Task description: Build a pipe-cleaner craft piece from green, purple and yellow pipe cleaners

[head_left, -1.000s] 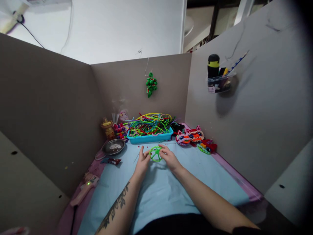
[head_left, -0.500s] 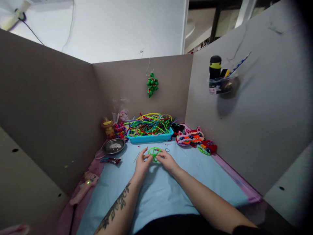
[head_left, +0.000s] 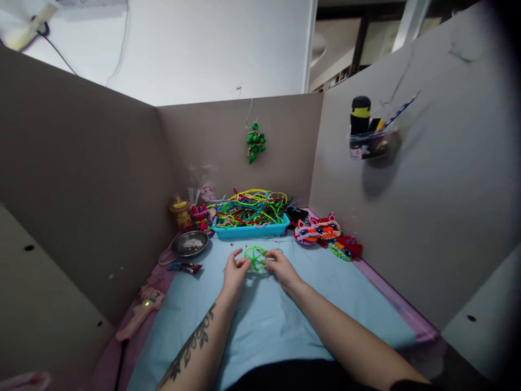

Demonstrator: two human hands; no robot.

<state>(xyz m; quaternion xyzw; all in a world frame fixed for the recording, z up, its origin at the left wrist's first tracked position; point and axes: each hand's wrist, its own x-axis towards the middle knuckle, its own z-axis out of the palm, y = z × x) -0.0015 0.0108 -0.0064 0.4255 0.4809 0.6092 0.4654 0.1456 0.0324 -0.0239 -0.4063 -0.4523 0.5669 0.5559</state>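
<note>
Between my hands is a bright green pipe-cleaner wheel [head_left: 256,262], a round ring with spokes meeting in the middle. At its left edge, my left hand [head_left: 235,274] grips the rim by the thumb; the index finger stands raised away from it. My right hand [head_left: 281,270] pinches the opposite edge between thumb and fingers. Just behind the wheel, on the blue cloth, a small dark metal tool is partly hidden by my right hand.
A blue tray [head_left: 252,232] heaped with coloured pipe cleaners stands at the back. Fuzzy animal-face pieces [head_left: 317,231] lie right of it. On the left are a metal bowl [head_left: 189,244] and a pink glue gun [head_left: 140,315]. Grey panels enclose three sides.
The green wheel has turned to show its spokes more face-on. My hands have moved slightly apart, and the left index finger has lifted. The view has shifted slightly.
</note>
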